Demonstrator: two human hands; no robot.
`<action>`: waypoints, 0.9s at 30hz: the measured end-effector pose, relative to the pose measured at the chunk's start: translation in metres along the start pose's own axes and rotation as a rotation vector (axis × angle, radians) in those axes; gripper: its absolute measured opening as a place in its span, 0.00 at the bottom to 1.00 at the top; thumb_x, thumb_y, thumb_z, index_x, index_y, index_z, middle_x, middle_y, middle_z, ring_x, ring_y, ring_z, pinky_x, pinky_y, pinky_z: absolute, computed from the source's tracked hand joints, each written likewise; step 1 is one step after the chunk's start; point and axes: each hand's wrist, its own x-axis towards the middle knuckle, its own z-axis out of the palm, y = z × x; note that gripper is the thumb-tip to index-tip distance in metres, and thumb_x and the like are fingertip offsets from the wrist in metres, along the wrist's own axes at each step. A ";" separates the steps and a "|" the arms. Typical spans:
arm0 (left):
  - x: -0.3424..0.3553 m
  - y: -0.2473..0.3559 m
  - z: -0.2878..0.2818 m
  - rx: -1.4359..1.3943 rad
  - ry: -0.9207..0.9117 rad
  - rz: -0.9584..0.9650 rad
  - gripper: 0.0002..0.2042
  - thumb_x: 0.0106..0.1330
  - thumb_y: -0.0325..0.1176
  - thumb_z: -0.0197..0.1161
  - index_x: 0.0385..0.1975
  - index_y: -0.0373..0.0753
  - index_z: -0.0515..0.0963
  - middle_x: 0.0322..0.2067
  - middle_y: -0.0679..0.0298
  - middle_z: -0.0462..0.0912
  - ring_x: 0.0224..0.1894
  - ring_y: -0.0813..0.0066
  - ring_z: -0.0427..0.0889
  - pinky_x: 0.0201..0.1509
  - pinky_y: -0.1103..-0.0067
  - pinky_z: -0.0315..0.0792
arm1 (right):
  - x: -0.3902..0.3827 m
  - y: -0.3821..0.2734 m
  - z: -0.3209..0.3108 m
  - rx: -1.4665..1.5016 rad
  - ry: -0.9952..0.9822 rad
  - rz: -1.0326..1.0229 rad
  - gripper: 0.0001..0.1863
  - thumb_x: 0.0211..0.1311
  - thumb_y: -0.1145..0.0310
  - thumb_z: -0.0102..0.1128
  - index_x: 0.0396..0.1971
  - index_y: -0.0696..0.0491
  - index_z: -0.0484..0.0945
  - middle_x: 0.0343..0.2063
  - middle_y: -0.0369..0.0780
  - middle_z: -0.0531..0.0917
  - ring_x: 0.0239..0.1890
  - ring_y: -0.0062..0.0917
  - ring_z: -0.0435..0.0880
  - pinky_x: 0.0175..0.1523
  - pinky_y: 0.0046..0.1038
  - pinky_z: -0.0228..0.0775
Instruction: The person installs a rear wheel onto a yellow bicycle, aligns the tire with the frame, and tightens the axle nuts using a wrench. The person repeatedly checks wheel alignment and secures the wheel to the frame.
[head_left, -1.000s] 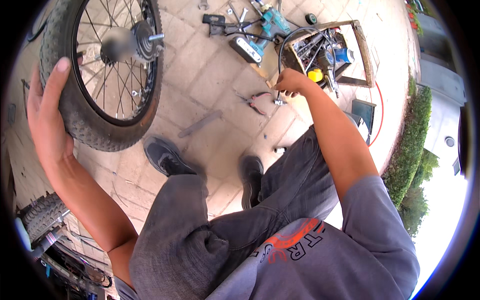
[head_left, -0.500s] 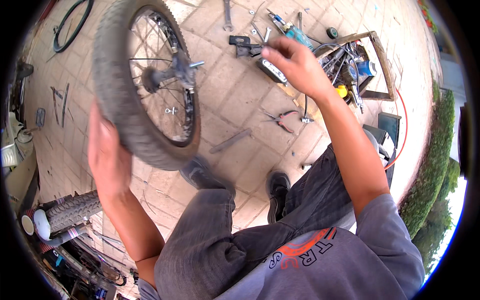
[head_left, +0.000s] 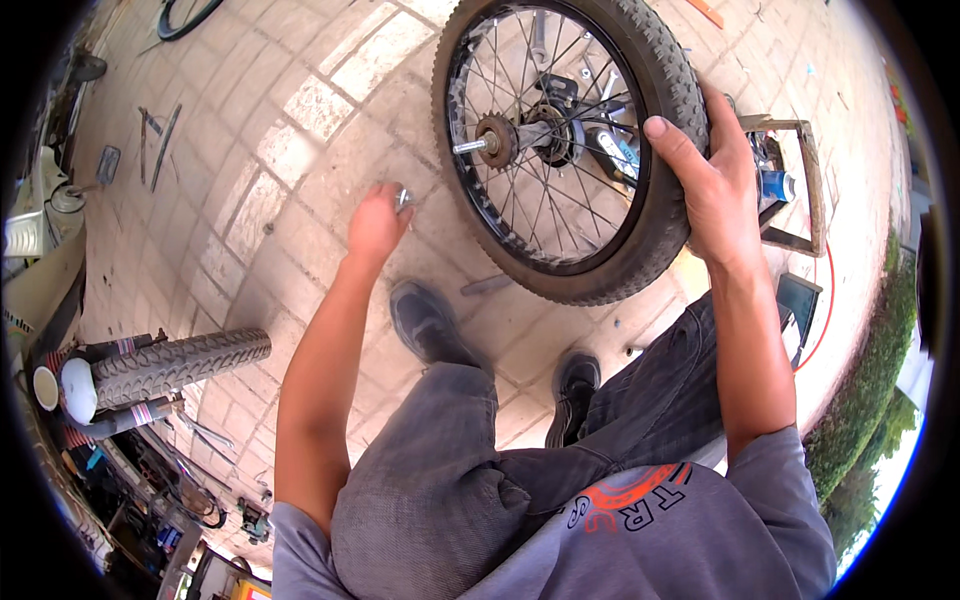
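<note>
A bicycle wheel [head_left: 668, 90] with a knobby black tyre stands tilted in front of me. A rusty sprocket [head_left: 497, 141] and a threaded axle face left at its hub. My right hand [head_left: 718, 190] grips the tyre at its right side, thumb on the near sidewall and fingers behind it. Left of the wheel, my left hand [head_left: 376, 222] is closed, holding a small silvery metal piece [head_left: 403, 198] at its fingertips. Its exact kind is partly hidden by the fingers.
Tools and a wooden-framed box [head_left: 815, 190] lie beyond the wheel, partly covered by it. A flat grey strip [head_left: 487, 285] lies on the paving near my shoes [head_left: 432, 320]. At left stands another bicycle's tyre [head_left: 185, 367]. A red hose [head_left: 829, 300] curves at right.
The wheel has moved right and turned so the sprocket side shows. My right hand left the tools and now holds the tyre. My left hand let go of it and took the small metal piece.
</note>
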 end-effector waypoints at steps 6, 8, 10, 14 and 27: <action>0.007 0.018 0.019 0.183 -0.146 -0.050 0.12 0.55 0.37 0.63 0.36 0.40 0.74 0.37 0.55 0.75 0.41 0.54 0.77 0.41 0.64 0.74 | 0.002 -0.004 0.004 -0.123 0.060 0.010 0.38 0.54 0.64 0.64 0.58 0.71 0.58 0.48 0.51 0.75 0.50 0.30 0.74 0.58 0.27 0.62; 0.006 0.017 0.018 0.190 -0.140 -0.075 0.11 0.56 0.36 0.63 0.35 0.40 0.74 0.37 0.55 0.75 0.41 0.54 0.78 0.40 0.64 0.74 | -0.002 -0.007 0.005 -0.062 0.035 0.007 0.39 0.53 0.65 0.65 0.58 0.72 0.57 0.49 0.52 0.74 0.52 0.31 0.73 0.59 0.27 0.61; 0.004 0.013 0.020 0.180 -0.127 -0.086 0.09 0.56 0.35 0.62 0.34 0.40 0.74 0.37 0.54 0.74 0.39 0.53 0.78 0.39 0.63 0.74 | -0.003 -0.009 0.006 -0.055 0.030 0.012 0.39 0.53 0.65 0.65 0.58 0.72 0.57 0.50 0.53 0.73 0.53 0.31 0.72 0.60 0.28 0.61; 0.000 0.002 0.023 0.152 -0.085 -0.100 0.07 0.55 0.31 0.62 0.32 0.38 0.75 0.36 0.53 0.74 0.37 0.52 0.78 0.38 0.63 0.74 | -0.004 -0.012 0.012 -0.064 0.052 0.000 0.39 0.53 0.65 0.64 0.58 0.72 0.56 0.49 0.54 0.73 0.53 0.32 0.72 0.60 0.28 0.60; -0.008 -0.028 0.019 -0.019 0.082 -0.226 0.07 0.57 0.29 0.59 0.34 0.36 0.74 0.34 0.51 0.78 0.34 0.54 0.79 0.37 0.64 0.73 | -0.008 -0.026 0.026 -0.080 0.030 -0.026 0.37 0.54 0.66 0.64 0.57 0.73 0.57 0.48 0.53 0.74 0.51 0.30 0.74 0.58 0.28 0.62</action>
